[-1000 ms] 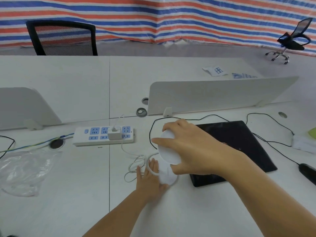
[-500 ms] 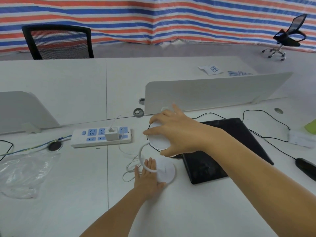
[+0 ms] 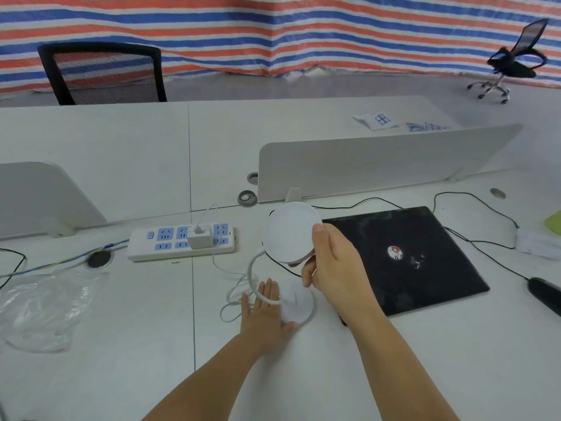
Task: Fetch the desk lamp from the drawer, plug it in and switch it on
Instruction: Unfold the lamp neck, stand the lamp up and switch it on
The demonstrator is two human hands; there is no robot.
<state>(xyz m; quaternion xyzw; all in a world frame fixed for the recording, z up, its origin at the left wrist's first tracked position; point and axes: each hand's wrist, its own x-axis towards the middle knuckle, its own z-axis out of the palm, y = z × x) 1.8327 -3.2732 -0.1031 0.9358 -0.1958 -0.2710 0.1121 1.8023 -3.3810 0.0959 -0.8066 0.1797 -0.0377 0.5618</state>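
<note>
A white desk lamp stands on the desk in front of me. Its round head (image 3: 288, 230) is tilted up on a curved neck above a round base (image 3: 299, 303). My right hand (image 3: 329, 262) grips the right edge of the head, thumb on top and fingers beneath. My left hand (image 3: 264, 311) lies flat with fingers together on the left part of the base. The lamp's white cable (image 3: 230, 294) loops on the desk and runs to a white adapter (image 3: 198, 238) plugged into a white power strip (image 3: 182, 243) with blue sockets.
A black pad (image 3: 406, 259) lies right of the lamp, with black cables and a black mouse (image 3: 545, 294) beyond it. A crumpled clear plastic bag (image 3: 39, 308) sits at the left. White divider panels (image 3: 388, 161) stand behind, with chairs further back.
My right hand has slid from on top of the lamp head to its right edge, and the head has risen and tilted up. The left hand has stayed on the base.
</note>
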